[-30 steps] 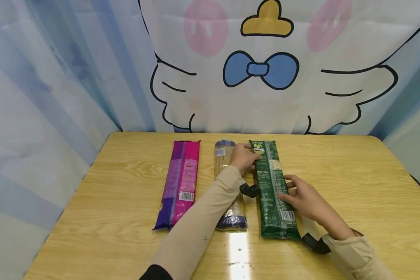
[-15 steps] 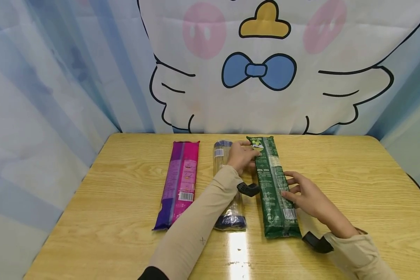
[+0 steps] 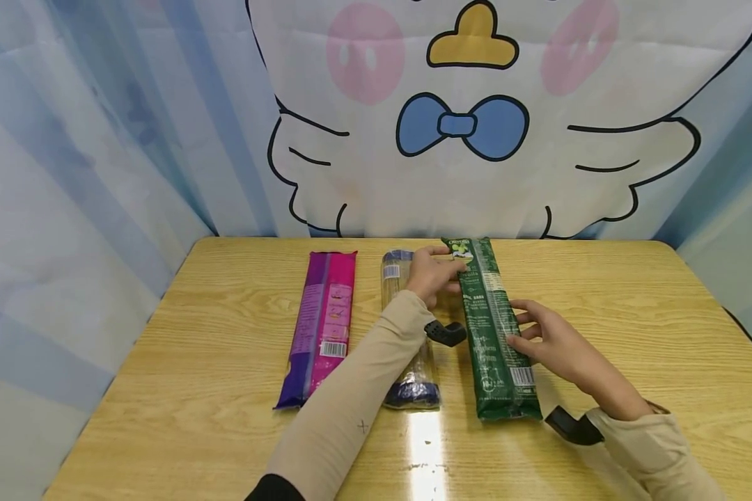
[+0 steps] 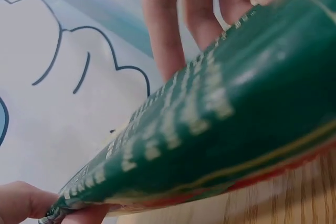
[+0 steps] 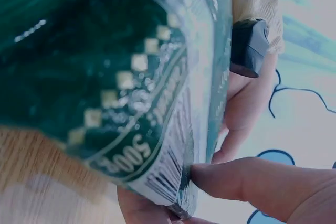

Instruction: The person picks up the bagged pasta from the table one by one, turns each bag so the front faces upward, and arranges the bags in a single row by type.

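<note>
A long green packet of spaghetti [image 3: 491,327] spans the space between both hands, right of the table's middle. My left hand [image 3: 431,273] pinches its far left edge between thumb and fingers; the left wrist view shows these fingers [image 4: 23,200] at the packet's end. With thumb on top and fingers beneath, my right hand [image 3: 558,351] grips the right edge nearer the front, seen as a thumb [image 5: 247,179] in the right wrist view. Whether the packet touches the wood all along cannot be told.
A clear packet of pasta with blue ends [image 3: 420,372] lies partly under the left forearm. Further left is a pink and purple packet [image 3: 322,316]. The wooden table [image 3: 194,362] meets a cartoon-printed curtain [image 3: 464,188] at the back.
Both hands have shifted the green packet slightly away from the person, towards the table's back edge. The other two packets have stayed put.
</note>
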